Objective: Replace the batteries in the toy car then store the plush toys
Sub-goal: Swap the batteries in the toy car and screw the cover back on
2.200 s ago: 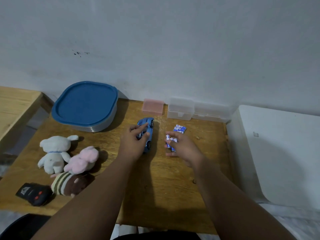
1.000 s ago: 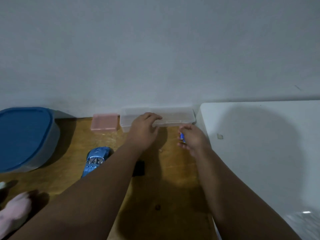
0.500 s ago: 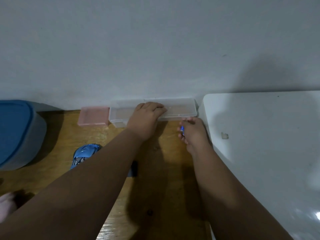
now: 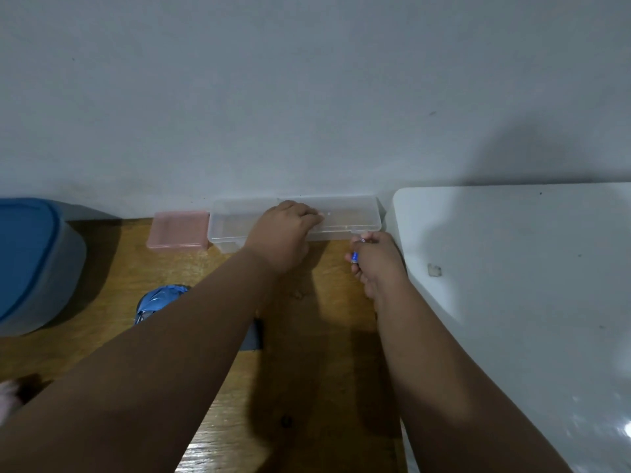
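Observation:
My left hand (image 4: 285,235) rests on the lid of a long clear plastic box (image 4: 348,216) standing against the wall, fingers curled over its front edge. Just to the right, my right hand (image 4: 377,259) is closed around small blue batteries (image 4: 355,257) close to the box's right end. The blue toy car (image 4: 158,300) lies on the wooden table (image 4: 112,285) under my left forearm, partly hidden. A small dark piece (image 4: 254,336) lies beside my forearm. A bit of a pink plush toy (image 4: 6,399) shows at the left edge.
A pink flat box (image 4: 177,230) sits left of the clear box. A large container with a blue lid (image 4: 30,261) stands at the far left. A white surface (image 4: 529,285) adjoins the table on the right. The wall is right behind the boxes.
Both hands left the car and battery spot and went to the clear box at the wall. The view swung right and closer; the plush toys slid out of sight.

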